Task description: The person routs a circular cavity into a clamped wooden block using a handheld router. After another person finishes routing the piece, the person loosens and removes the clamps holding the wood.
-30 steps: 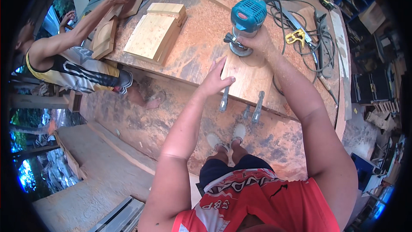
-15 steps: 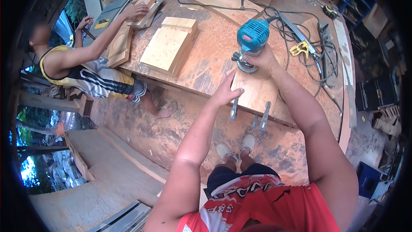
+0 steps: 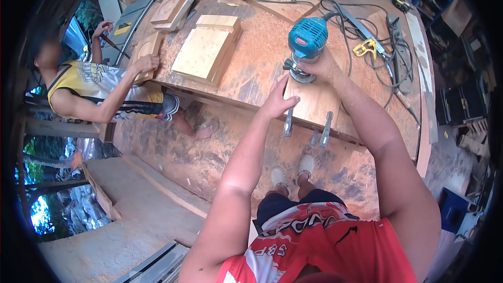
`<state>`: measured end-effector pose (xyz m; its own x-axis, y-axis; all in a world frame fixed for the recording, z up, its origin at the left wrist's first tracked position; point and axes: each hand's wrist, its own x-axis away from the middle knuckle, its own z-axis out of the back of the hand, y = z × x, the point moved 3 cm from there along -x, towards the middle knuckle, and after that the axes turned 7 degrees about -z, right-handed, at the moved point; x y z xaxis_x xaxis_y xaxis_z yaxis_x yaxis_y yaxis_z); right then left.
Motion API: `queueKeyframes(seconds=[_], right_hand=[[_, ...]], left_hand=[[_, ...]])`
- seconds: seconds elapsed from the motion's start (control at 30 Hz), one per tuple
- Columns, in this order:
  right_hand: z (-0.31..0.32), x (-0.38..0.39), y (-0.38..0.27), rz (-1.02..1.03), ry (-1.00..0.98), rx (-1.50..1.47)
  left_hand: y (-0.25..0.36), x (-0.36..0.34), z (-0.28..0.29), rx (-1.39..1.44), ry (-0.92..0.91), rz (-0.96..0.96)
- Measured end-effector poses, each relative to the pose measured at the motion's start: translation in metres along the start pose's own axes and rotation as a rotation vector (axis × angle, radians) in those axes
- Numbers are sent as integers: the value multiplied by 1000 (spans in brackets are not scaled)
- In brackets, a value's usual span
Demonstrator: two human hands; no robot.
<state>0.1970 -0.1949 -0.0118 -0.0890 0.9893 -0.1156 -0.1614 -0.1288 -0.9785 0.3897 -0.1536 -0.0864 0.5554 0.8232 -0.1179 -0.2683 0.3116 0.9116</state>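
Observation:
My right hand (image 3: 320, 67) is wrapped round the lower body of a teal router (image 3: 308, 36), which stands upright on a light wooden board (image 3: 313, 106) at the table's near edge. The router's bit is hidden. My left hand (image 3: 279, 99) grips the board's left edge, its thumb stretched over the top face and its fingers along the side. Bar clamps stick out below the board: one clamp (image 3: 288, 122) beside my left wrist, another clamp (image 3: 326, 129) farther right.
Sawdust covers the worktable (image 3: 251, 84). A stack of wooden panels (image 3: 204, 55) stands left of my hands. At the left, a co-worker's hand (image 3: 145, 64) rests on a wooden piece. Right of the router lie tangled black cords (image 3: 401, 76) and a yellow-handled tool (image 3: 365, 47).
The co-worker's hand has come from the far panels down to the nearer wooden piece. My hands and the router keep almost the same place on the board; the view has shifted slightly.

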Motion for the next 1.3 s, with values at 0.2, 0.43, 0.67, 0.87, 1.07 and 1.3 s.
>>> queueKeyframes(seconds=[0.2,0.43,0.67,0.87,1.07,1.3], right_hand=[[1,3,3,-10,-1,8],[2,11,0,0,-9,12],[1,25,-7,-18,18,28],[6,32,-5,-75,14,99],[18,33,-2,-74,3,87],[9,33,-4,-92,41,65]], left_hand=[[-5,-4,-1,-8,7,1],[-1,-6,-1,64,5,-19],[1,-1,-2,90,-1,-81],[-1,-2,-5,100,-12,-75],[-10,-15,-9,187,3,-95],[-16,-11,14,144,-6,-39]])
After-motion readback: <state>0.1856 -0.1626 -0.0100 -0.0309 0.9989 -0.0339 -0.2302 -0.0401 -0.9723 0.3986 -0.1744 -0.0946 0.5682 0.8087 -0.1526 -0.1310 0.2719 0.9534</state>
